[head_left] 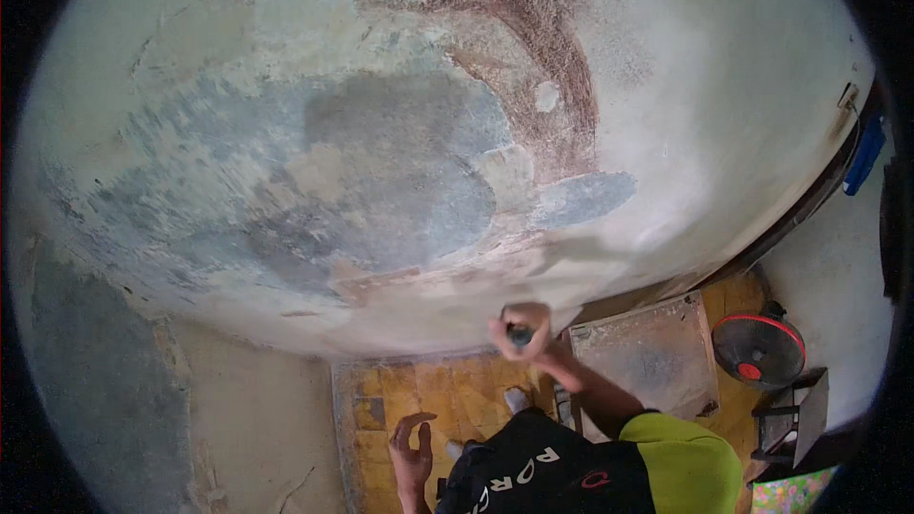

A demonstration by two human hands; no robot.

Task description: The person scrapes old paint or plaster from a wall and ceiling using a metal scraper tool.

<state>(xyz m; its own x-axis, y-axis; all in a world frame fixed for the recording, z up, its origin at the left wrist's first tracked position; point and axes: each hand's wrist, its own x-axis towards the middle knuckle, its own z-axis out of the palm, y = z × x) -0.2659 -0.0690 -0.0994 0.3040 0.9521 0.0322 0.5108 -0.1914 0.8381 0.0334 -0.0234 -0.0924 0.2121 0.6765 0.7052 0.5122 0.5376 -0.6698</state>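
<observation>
Plaster, pale and peeling with grey and reddish-brown patches, covers the wall [400, 152] in front of you. Your right hand [519, 331] is closed around a small dark tool handle [520, 334], held right at the wall's lower edge. Your left hand [412, 447] hangs open with curled fingers, holding nothing, below the wall over the yellow patterned tile floor [447, 395]. Right of the wall's base lie a dusty grey board [647, 352] and a red-and-black floor fan [759, 347].
</observation>
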